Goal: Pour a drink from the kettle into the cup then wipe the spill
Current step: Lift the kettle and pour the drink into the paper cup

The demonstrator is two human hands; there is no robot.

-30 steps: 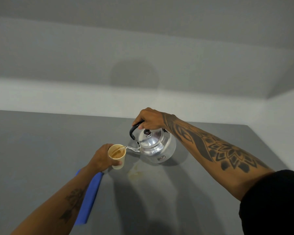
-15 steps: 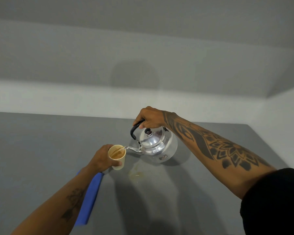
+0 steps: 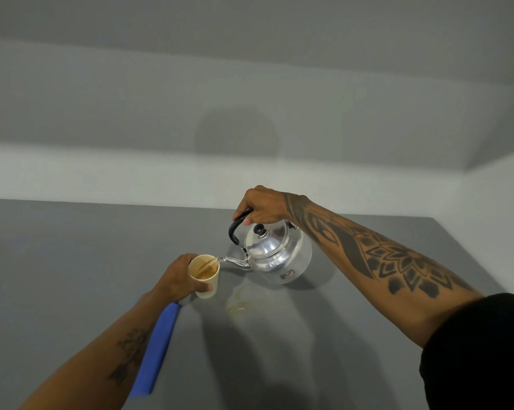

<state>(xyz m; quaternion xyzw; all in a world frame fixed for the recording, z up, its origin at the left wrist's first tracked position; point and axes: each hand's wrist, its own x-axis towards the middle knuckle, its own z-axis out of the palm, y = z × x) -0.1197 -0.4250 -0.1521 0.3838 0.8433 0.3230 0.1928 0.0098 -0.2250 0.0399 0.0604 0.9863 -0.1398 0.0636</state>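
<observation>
A shiny metal kettle (image 3: pixel 279 258) hangs tilted above the grey table (image 3: pixel 57 261), its spout over a cream paper cup (image 3: pixel 210 284). My right hand (image 3: pixel 260 207) grips the kettle's black handle. A thin brown stream runs from the spout into the cup, which holds brown liquid. My left hand (image 3: pixel 178 281) is wrapped around the cup's left side and holds it slightly tilted. A pale brownish spill (image 3: pixel 239 304) lies on the table just right of the cup, below the spout. A folded blue cloth (image 3: pixel 158 349) lies flat under my left forearm.
The grey table ends at a white wall (image 3: pixel 102 173) behind and at its right edge (image 3: pixel 469 255). Shadows of my arms fall on the table in front of the spill.
The kettle and my right hand have risen a little while the stream keeps running. The cup and my left hand have hardly moved.
</observation>
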